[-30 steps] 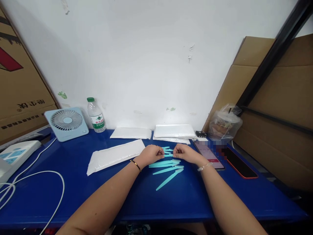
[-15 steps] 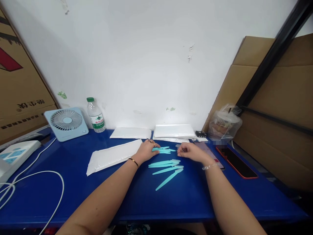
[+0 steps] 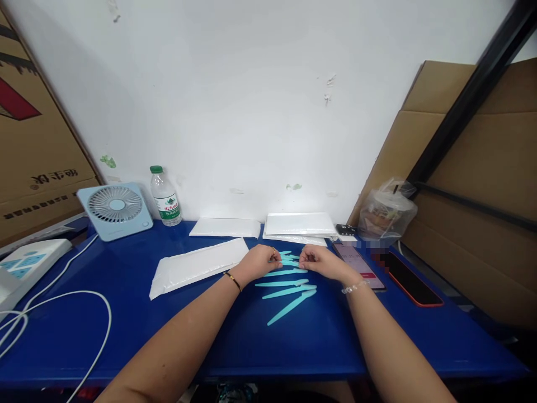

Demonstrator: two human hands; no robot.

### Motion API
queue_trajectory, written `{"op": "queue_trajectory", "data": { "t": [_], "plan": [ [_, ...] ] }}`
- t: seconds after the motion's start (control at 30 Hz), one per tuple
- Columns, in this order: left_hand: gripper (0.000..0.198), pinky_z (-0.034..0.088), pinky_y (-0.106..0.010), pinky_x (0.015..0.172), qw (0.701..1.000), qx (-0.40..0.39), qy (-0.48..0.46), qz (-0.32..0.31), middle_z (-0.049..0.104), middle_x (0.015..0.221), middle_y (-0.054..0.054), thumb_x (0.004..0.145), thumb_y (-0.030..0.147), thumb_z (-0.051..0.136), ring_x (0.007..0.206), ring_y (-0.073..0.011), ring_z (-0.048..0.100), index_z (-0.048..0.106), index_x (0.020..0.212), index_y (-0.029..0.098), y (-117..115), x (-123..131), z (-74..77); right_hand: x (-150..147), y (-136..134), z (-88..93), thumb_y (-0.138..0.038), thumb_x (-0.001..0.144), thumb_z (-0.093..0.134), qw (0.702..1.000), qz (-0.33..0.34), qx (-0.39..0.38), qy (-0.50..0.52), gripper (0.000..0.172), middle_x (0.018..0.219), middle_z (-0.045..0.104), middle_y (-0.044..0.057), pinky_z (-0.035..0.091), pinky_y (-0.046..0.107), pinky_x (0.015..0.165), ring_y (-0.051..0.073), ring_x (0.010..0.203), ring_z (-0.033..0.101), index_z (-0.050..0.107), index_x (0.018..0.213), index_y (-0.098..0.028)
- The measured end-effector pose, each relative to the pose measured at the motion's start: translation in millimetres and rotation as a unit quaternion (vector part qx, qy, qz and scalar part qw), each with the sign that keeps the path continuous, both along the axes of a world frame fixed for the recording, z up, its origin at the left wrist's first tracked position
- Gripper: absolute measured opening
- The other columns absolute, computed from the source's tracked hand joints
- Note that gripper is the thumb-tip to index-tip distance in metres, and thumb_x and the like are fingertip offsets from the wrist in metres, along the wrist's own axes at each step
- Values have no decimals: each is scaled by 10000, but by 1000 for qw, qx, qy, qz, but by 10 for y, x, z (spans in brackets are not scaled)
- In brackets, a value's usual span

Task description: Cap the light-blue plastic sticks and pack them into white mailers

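Note:
Several turquoise eyebrow razors lie on the blue table in front of me, the nearest razor (image 3: 291, 308) slanting towards me. Above it in the fan-like row are another razor (image 3: 284, 291) and one nearly level (image 3: 279, 284). My left hand (image 3: 262, 261) is closed in a pinch at the left end of an eyebrow razor (image 3: 289, 262) at the far end of the row. At that razor's right end, my right hand (image 3: 319, 261) pinches with curled fingers. Fingers partly cover the razors between the hands.
A white padded envelope (image 3: 197, 266) lies left of my hands, with more envelopes (image 3: 300, 224) against the wall. Fan (image 3: 115, 210), water bottle (image 3: 165, 198) and white cable (image 3: 107, 313) are on the left. Phones (image 3: 413, 280) and a bagged cup (image 3: 388, 212) are on the right.
My left hand has shifted slightly right and closed into a pinch. One razor now lies apart from the near group, higher up the row, and the far razors are more spread.

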State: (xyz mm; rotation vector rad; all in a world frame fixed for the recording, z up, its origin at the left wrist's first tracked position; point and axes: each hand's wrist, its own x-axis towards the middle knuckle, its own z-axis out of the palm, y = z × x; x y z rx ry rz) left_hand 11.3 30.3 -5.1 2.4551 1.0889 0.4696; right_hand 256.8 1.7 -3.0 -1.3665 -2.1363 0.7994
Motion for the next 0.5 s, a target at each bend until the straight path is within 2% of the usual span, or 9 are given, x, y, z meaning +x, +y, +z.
{"op": "queue_trajectory", "data": {
  "t": [0.13,0.23,0.3,0.37,0.43,0.5],
  "plan": [
    [210,420,-253,645,998,19,5,61,683,853,-14,813,371,559,784,-172,598,698,841,217,128,-102,-21,193,91,-66,-347,743,635,997,-73,2,-17,185,734,609,30,413,260,603,155,672,548,612,735,-163],
    [255,436,-291,803,995,69,-2,68,659,1014,-30,805,367,583,959,-213,568,687,1006,251,174,-146,-85,234,103,-68,-304,729,644,994,-100,21,-39,146,767,623,43,425,273,636,168,706,570,626,722,-160],
    [318,425,-319,874,993,91,2,69,637,1072,-38,797,373,601,1028,-233,534,659,1092,271,174,-139,-124,190,81,-57,-319,732,647,996,-78,40,-34,154,819,620,43,428,273,660,169,742,572,642,747,-166],
    [318,424,-326,888,994,87,17,62,634,1070,-42,805,387,594,1030,-235,530,661,1094,273,157,-118,-137,119,53,-52,-351,714,671,999,-25,32,-33,189,835,602,33,427,265,657,162,742,561,654,778,-173],
    [338,426,-326,886,995,84,26,56,634,1067,-50,801,417,599,1027,-238,529,661,1095,263,127,-97,-116,51,31,-58,-357,690,693,998,24,13,-48,206,826,577,24,423,255,644,151,724,545,654,776,-174],
    [393,419,-337,895,993,103,15,61,628,1085,-59,802,468,588,1051,-248,516,641,1125,250,85,-82,-68,5,17,-61,-350,701,682,997,43,4,-62,193,820,555,21,417,248,633,143,712,530,644,756,-169]
  ]
}}
